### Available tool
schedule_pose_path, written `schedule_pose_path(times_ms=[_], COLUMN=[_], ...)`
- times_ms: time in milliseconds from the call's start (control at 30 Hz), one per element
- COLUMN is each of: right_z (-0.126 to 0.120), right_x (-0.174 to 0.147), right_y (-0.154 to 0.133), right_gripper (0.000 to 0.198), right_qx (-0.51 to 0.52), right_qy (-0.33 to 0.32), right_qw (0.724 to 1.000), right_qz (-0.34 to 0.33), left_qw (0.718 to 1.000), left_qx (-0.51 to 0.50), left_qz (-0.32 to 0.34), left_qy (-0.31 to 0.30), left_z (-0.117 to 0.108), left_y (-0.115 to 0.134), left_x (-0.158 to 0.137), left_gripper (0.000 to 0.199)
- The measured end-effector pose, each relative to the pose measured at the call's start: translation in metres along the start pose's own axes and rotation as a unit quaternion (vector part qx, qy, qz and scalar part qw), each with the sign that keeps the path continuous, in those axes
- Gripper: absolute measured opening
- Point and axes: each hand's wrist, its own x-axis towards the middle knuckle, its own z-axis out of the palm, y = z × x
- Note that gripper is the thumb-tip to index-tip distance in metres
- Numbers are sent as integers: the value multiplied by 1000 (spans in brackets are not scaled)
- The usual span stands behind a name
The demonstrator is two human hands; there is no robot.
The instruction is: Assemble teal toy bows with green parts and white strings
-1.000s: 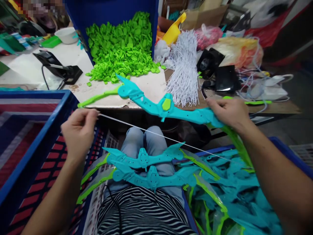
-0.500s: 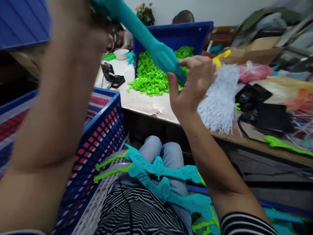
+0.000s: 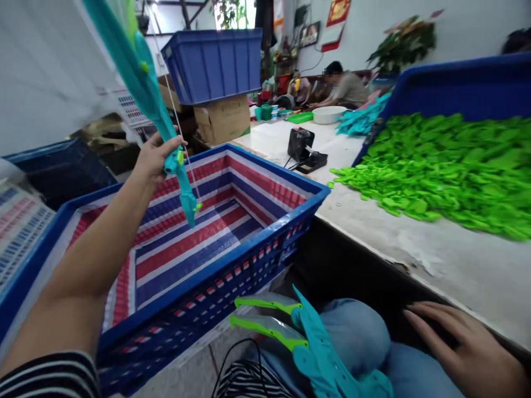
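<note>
My left hand (image 3: 151, 157) is closed around a long turquoise plastic toy bow (image 3: 151, 99) with a thin white string and small green parts. The bow hangs steeply tilted over the blue crate (image 3: 286, 221), which is lined with red, white and blue striped sheet; its lower tip is above the lining. Low on the right, my right hand (image 3: 468, 351) is open with fingers stretched out, holding nothing, between my knee and the table edge. More turquoise bow pieces (image 3: 327, 354) with green ends lie across my lap, partly cut off by the frame.
Green plastic parts (image 3: 435, 171) spill from a tipped blue bin (image 3: 460, 85) onto the table (image 3: 398, 243). A black stand (image 3: 309, 157), white basin (image 3: 329, 114) and turquoise parts (image 3: 360, 119) are behind. Another blue bin (image 3: 219, 66) sits on a carton (image 3: 226, 119). People sit farther back.
The view has turned left. My left hand has carried the bow over the lined crate. My right hand has let go of its lower end and dropped beside my lap.
</note>
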Motion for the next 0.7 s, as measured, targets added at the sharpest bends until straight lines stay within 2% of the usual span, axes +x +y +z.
schedule_pose_path(times_ms=[67, 167, 267, 367, 467, 567, 633, 700], right_z=[3, 7, 11, 14, 17, 14, 11, 11], right_x=[8, 27, 44, 51, 53, 64, 82, 109], right_y=[-2, -20, -43, -58, -65, -78, -99, -133], right_gripper=[34, 37, 41, 32, 17, 16, 20, 26], right_qx=[22, 48, 59, 79, 102, 91, 72, 65], right_qy=[-5, -4, -15, -23, 13, 68, 98, 111], right_qw=[1000, 998, 996, 992, 986, 982, 976, 964], right_qz=[-18, -37, -68, -96, -132, -150, -179, -233], left_qw=[999, 997, 995, 993, 990, 983, 976, 972], left_qx=[-31, -64, -81, -106, -140, -171, -184, -189], left_qz=[-6, 9, 11, -4, -9, -8, -11, -16], left_qy=[-25, -46, -58, -51, -13, 63, 114, 141], left_z=[-14, -24, -27, -26, -23, -16, -8, 4], left_y=[-14, -22, -22, -24, -29, -38, -43, -48], left_x=[-2, -7, -12, -13, -8, 2, 3, -4], left_gripper=[23, 32, 37, 35, 28, 18, 17, 19])
